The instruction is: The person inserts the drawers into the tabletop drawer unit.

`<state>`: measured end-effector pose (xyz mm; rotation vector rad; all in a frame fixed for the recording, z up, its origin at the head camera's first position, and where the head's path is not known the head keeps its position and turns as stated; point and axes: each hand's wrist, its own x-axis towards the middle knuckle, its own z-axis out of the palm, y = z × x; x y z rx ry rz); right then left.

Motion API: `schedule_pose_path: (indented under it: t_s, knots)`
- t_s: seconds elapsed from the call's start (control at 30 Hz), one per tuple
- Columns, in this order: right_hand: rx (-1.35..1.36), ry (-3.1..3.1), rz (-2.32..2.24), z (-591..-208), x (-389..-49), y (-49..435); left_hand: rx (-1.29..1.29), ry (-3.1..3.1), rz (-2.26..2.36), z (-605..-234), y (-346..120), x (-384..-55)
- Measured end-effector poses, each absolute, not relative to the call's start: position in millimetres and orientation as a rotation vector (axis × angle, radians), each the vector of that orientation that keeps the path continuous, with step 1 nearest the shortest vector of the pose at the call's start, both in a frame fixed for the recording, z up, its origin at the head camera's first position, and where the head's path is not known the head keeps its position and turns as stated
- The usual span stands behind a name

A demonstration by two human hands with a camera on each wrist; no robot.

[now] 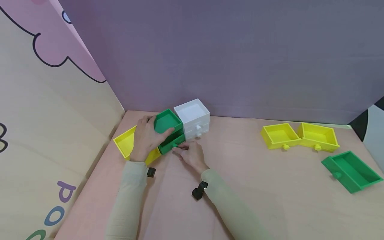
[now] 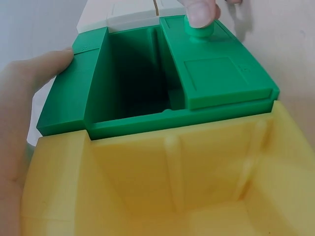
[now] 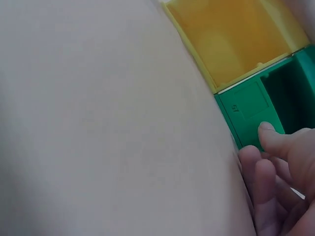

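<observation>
1. Work at centre-left of the head frame: a green case [image 1: 165,121] stands between a white drawer unit [image 1: 192,115], on its right, and an open yellow case [image 1: 124,142] on its left — green and yellow walls touch in the left wrist view.
2. Left hand [image 1: 145,138]: spread across the green case, thumb reaching over the top towards the front edge. Bracing, by the look of it.
3. Right hand [image 1: 192,155]: fingers curled, thumb and fingertips apparently pinching the knob [image 2: 199,32] of the green drawer [image 2: 221,73], which sits in the case's lower slot. A dark gap shows above it.
4. Step in hand, as judged: seating that lower drawer. Its face looks close to flush; cannot tell whether it is fully home.
5. Next move would call for a straight, even push on the knob while the left hand steadies the case — a skewed push might bind the drawer or shift the case.
6. Lying apart at right of the head frame: two yellow drawers [image 1: 277,144] and a loose green drawer [image 1: 352,171], a likely fit for the upper gap.
</observation>
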<state>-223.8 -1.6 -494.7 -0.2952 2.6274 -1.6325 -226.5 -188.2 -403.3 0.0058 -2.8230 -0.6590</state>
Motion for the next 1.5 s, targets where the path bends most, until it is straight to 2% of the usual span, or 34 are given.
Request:
schedule_pose_path:
  t_s: [0.27, 0.57, 1.5]
  knots:
    - [-0.274, 2.349, -1.724, -489.0, -210.8, 20.0, 0.021, -2.838, -0.686, -408.8, -188.5, -224.7]
    - [-0.190, 2.230, -1.773, -476.1, -195.0, 64.9, 0.012, -2.814, -0.687, -405.3, -187.8, -226.7]
    - [0.103, 2.445, -1.652, -458.2, -149.8, 189.5, 0.005, -2.817, -0.669, -404.7, -186.2, -225.0]
